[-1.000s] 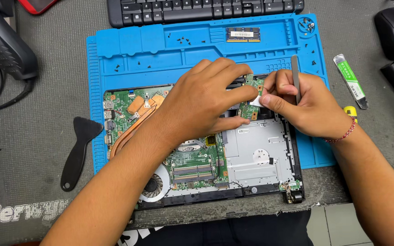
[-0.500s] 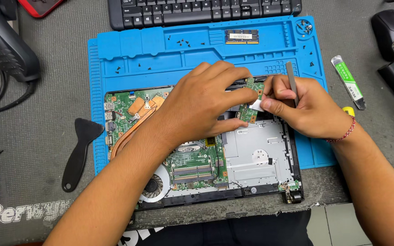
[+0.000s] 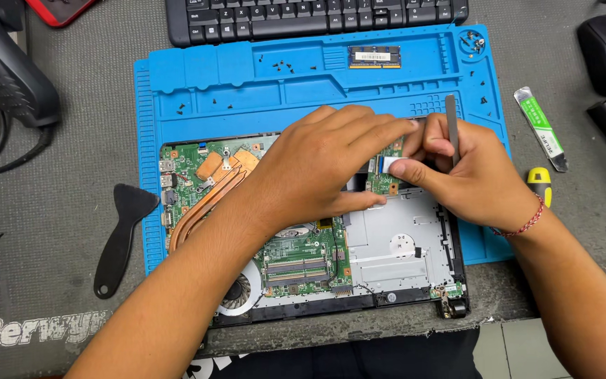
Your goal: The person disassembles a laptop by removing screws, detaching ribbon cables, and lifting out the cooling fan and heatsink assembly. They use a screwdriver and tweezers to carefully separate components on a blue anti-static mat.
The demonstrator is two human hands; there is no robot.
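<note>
The person is working on an opened laptop (image 3: 359, 281) lying on a blue repair mat (image 3: 247, 77) on the grey bench (image 3: 57, 231). The left hand (image 3: 317, 172) is lying flat across the green motherboard (image 3: 303, 260), fingers pressed together and bearing down near a small green circuit board (image 3: 386, 184) at the laptop's 1 o'clock corner. The right hand (image 3: 468, 175) is pinching the blue-and-white end of a flat ribbon cable (image 3: 387, 164) between thumb and forefinger, while its other fingers are keeping a slim grey metal spudger (image 3: 451, 126) upright.

It looks as though the cable is being worked at its connector on that small board; the next move likely calls for a level, gentle pull or push along the cable's line, with the left hand steadying the board.

At 12 o'clock on the mat a memory module (image 3: 374, 57) with a white rectangular label is resting in a tray recess. At 3 o'clock, off the mat, a narrow green-and-white packet (image 3: 541, 130) is lying slantwise, with a yellow-handled tool (image 3: 539, 184) just below it. A black plastic pry tool (image 3: 122, 235) is lying at 9 o'clock.
</note>
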